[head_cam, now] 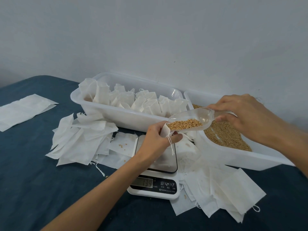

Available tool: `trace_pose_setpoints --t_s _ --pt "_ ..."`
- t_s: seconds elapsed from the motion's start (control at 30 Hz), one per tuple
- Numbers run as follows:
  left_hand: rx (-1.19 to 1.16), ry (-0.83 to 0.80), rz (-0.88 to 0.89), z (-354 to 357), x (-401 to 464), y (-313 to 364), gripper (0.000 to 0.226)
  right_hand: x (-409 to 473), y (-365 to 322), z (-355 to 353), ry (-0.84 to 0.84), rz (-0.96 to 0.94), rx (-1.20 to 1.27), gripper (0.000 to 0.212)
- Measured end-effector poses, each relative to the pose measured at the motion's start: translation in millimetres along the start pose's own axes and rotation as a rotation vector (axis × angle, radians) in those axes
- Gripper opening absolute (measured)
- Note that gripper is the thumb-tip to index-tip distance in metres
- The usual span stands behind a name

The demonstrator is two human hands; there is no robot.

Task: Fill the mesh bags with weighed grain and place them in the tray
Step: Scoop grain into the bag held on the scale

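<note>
Left hand (156,137) above the scale (155,177), fingers and thumb curled round the mouth of an open mesh bag (165,131), grip closed on the white fabric, drawstring (171,145) dangling below the thumb. Right hand (246,114) pinching the handle of a clear plastic scoop (190,120) between thumb and fingertips, grip tight on the handle. Scoop tilted down toward the left, its front lip touching the bag's mouth, a heap of golden grain (185,124) lying at the lower end of the bowl.

Behind the left hand, a white tray (106,112) packed with filled bags (143,100) standing upright in rows. Just to its right, touching or nearly so, a second white tray (233,157) holding loose grain (226,135), under the right hand. Scale display lit, digits blurred. Another filled bag (188,148) lying between the scale's platform and the grain tray. Empty flat bags in loose piles left (80,140) and right (220,190) of the scale, a further stack (25,110) apart at far left, all on the dark blue cloth of the table (33,172).
</note>
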State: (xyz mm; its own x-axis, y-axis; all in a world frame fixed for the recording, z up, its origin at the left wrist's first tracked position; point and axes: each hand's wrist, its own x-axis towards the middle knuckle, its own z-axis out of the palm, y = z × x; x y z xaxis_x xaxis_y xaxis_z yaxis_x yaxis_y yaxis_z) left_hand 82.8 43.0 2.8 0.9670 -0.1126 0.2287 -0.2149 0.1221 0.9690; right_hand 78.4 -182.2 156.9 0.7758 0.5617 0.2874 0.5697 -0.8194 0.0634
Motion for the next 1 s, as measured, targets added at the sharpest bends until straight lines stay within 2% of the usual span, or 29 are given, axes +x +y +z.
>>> trace_pose_setpoints --t_s 1.0 --pt "-0.008 0.006 -0.023 -0.5 -0.8 2.0 0.019 -0.7 0.0 1.0 -0.002 0.002 -0.002 0.037"
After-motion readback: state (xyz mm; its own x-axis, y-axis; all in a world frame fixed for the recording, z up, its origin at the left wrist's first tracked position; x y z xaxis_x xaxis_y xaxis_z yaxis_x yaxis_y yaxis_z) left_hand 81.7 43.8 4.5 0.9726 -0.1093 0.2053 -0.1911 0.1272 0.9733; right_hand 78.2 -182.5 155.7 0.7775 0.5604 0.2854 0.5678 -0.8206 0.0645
